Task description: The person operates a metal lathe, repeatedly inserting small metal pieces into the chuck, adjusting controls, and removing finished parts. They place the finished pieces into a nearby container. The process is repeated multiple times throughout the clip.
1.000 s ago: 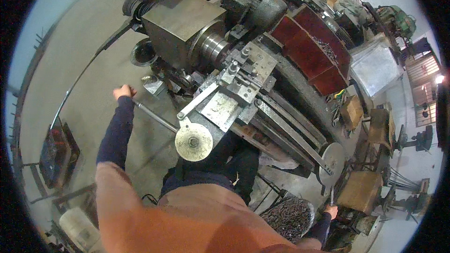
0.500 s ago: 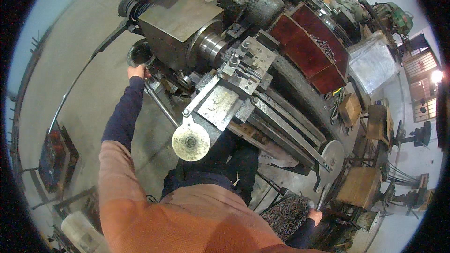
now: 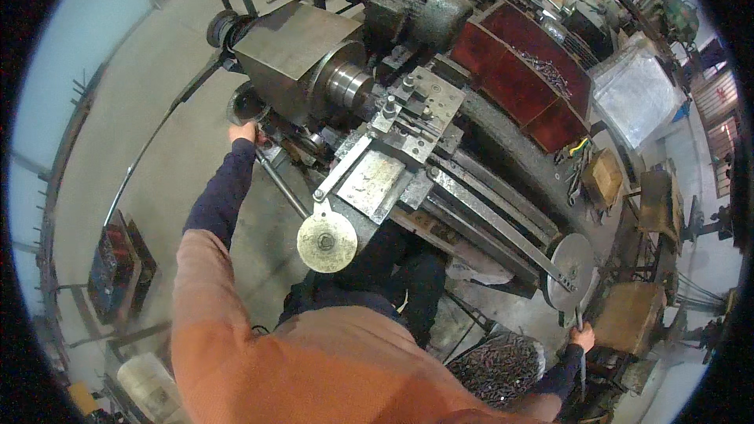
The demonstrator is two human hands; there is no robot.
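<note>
A small metal lathe fills the middle, with its box-shaped headstock (image 3: 294, 39), shiny round spindle nose (image 3: 348, 85) and tool block (image 3: 416, 106). My right hand (image 3: 582, 337), at the lower right, is closed around a thin metal lever (image 3: 580, 316) below a round grey disc (image 3: 570, 271). At the left, my left hand (image 3: 242, 133) is closed beside a dark round cup (image 3: 247, 102); what its fingers grip is hidden. A grey bar (image 3: 283, 182) slants down from near that hand. Its lower end lies close to a round pale plate (image 3: 327, 243) on the cross slide.
Behind the bed sits a dark red divided tray (image 3: 503, 71) with small metal parts, next to an electric motor (image 3: 416, 12). A heap of small dark parts (image 3: 499, 365) lies beside my right forearm. Wrenches (image 3: 580, 169) and a wooden box (image 3: 603, 179) rest at the right end.
My right hand has moved outward to the right and up, and the lever has swung with it. My left hand stays by the cup. The whole view has shifted slightly.
</note>
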